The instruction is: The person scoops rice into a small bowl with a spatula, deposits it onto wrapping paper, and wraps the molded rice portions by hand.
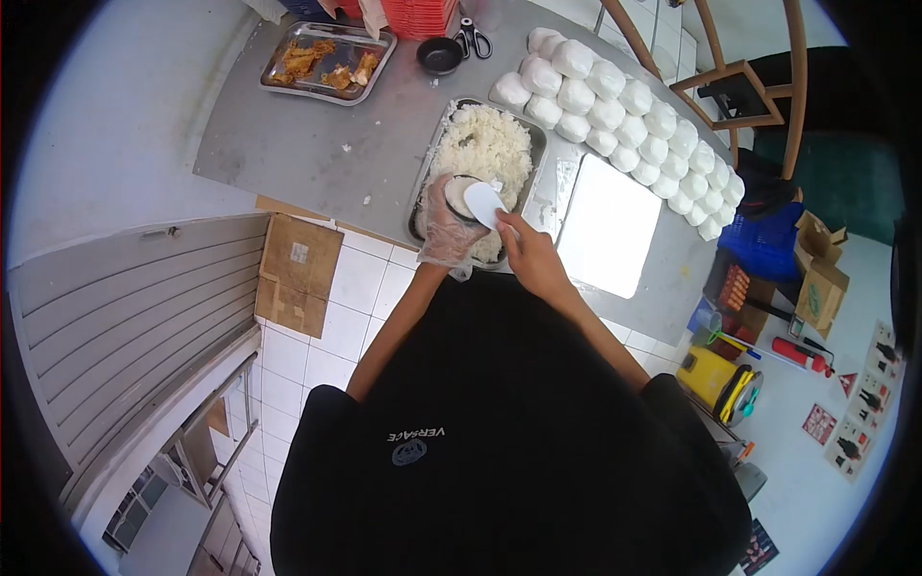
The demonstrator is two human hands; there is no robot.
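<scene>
L hand (pixel 444 228) w/ small dark bowl (pixel 454 213), R hand (pixel 530 252) w/ white paddle (pixel 483 204), both over near end of rice tray (pixel 541 158).

From here I see L hand, in clear plastic glove (pixel 448 245), curled round the bowl, which has white rice in it; R hand, bare, gripping paddle by its handle, blade at bowl's rim; can't tell if bowl's base touches the tray rice (pixel 490 134) below. Just R of the tray, a flat white board (pixel 610 226) on the grey table (pixel 317 144); beyond it, rows of rounded white pkgs (pixel 605 113). Far L, metal tray (pixel 315 91) w/ a few fried pcs (pixel 305 58); btwn it & the pkgs, a black dish (pixel 440 56) & scissors (pixel 472 40), nr a red stack (pixel 420 16).
</scene>
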